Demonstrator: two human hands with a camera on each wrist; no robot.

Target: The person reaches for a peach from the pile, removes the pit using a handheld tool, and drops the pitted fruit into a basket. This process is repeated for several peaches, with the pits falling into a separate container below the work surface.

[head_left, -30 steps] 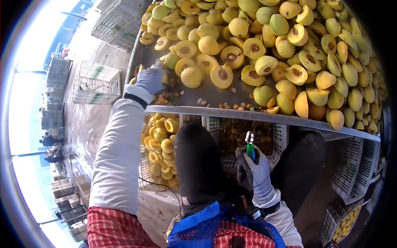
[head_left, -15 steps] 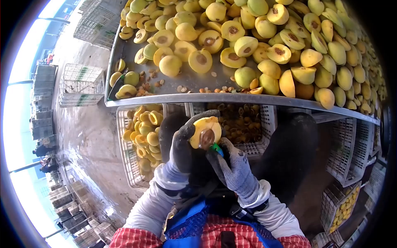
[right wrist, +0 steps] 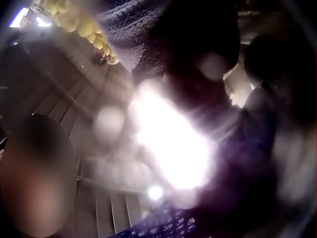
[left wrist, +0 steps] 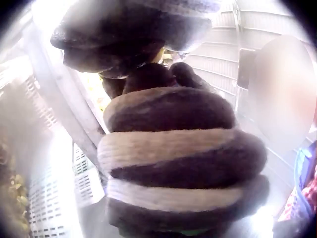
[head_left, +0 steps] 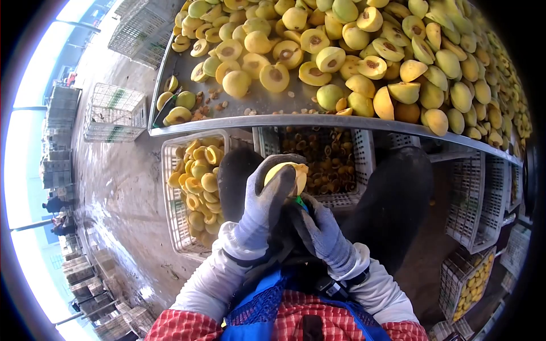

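In the head view my left hand (head_left: 259, 202), in a grey glove with dark palm, grips a yellow peach half (head_left: 278, 170) above my lap. My right hand (head_left: 325, 230), gloved alike, holds a pitting tool by its green handle (head_left: 301, 203) right at the peach's lower side. The tool's metal head is hidden behind the fruit and fingers. Curled gloved fingers (left wrist: 173, 153) fill the left wrist view. Glare and shadow cover most of the right wrist view, where part of a grey glove (right wrist: 131, 37) shows.
A metal-edged table (head_left: 250, 121) ahead bears heaped peach halves (head_left: 375, 68) and scattered pit bits. Below its edge stand a crate (head_left: 170, 199) of hollowed halves and another crate (head_left: 367, 162) with brownish pieces. More crates (head_left: 115, 113) stand left and right on the wet floor.
My left hand has come back from the table's left side with a peach half, meeting the right hand over my lap. Since half a second ago the peach has turned, its cut face now sideways.
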